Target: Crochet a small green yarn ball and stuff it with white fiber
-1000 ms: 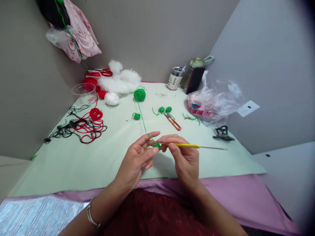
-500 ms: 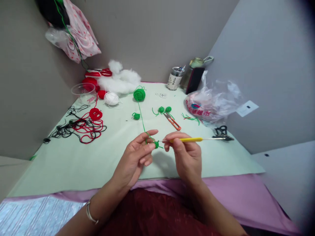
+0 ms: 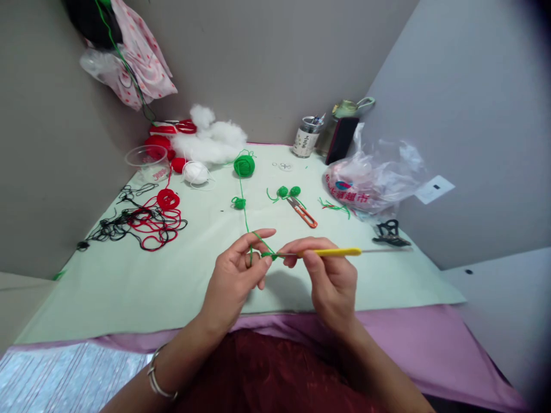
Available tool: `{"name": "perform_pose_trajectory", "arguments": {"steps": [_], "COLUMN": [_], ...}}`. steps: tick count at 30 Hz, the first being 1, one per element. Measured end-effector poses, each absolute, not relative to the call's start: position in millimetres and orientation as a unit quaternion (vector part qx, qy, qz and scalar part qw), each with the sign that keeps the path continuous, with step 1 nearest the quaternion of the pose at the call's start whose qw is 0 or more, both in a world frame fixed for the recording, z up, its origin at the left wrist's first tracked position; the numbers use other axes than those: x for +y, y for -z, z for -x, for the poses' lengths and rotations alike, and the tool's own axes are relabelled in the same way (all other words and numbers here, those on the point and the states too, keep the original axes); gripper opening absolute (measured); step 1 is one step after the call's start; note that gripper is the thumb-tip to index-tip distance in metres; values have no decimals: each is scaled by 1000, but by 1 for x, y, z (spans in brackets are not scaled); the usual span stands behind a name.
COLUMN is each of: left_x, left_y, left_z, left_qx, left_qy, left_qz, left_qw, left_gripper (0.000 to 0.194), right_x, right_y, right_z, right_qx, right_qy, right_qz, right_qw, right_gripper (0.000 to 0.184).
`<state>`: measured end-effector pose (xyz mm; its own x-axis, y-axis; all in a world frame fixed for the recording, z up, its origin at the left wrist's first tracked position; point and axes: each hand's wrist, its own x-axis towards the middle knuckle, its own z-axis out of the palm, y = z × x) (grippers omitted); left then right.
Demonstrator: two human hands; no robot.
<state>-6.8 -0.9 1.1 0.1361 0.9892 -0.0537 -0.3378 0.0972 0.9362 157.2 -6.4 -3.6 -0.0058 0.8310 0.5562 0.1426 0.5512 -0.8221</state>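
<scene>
- Green crochet piece (image 3: 270, 256): lower center, pinched by left hand (image 3: 239, 272)
- Right hand (image 3: 330, 275): grips yellow hook (image 3: 338, 252)
- Orange snips (image 3: 303, 214): center
- Strand (image 3: 241, 186) from green yarn ball (image 3: 245, 166), upper center, crosses small green bundle (image 3: 239, 203)

Yellow handle (image 3: 338, 252) smooth plastic; stuffing (image 3: 210, 142) fluffy, matt.
</scene>
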Motion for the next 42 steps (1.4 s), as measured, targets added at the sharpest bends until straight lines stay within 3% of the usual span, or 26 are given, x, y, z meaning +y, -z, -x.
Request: {"name": "perform_pose_trajectory", "arguments": {"steps": [6,10,13,16,18,21,25,28,34,42], "left_x": [-6,-4,3,7,6,1,-1,3,6,-1], "left_y": [-5,1,3,0,-3,-4,-2,-1,-3,-1], "left_z": [-2,-3,3,6,5,0,-4,-1,5,-1], "left_qx": [457,377,305,298,304,318,336,313,296,340], "left_qy": [-557,-519,-476,-499,-502,-494,-517,-483,-518,-517], "left_qz": [-425,-333,-241,-223,-245,-285,-291,-249,-225,-333], "left_qw": [548,691,789,783,772,758,731,779,770,711], "left_gripper": [40,50,45,41,42,43,47,44,37,31], "right_x": [-9,-5,-5,-4,-2,-1,-4,-7,-1,2], "right_y": [14,21,18,11,9,9,15,17,9,13], "right_z": [-152,-152,-155,-156,-154,-150,-151,-154,-154,-155], "right_qx": [-777,-780,-727,-621,-590,-616,-694,-734,-592,-543], "right_qy": [-21,63,-59,-249,-315,-309,-151,-65,-315,-402], "right_qz": [327,351,377,376,361,360,371,363,366,375], "right_qw": [537,515,572,640,649,629,598,571,645,634], "right_gripper": [26,30,24,21,20,19,27,31,20,20]}}
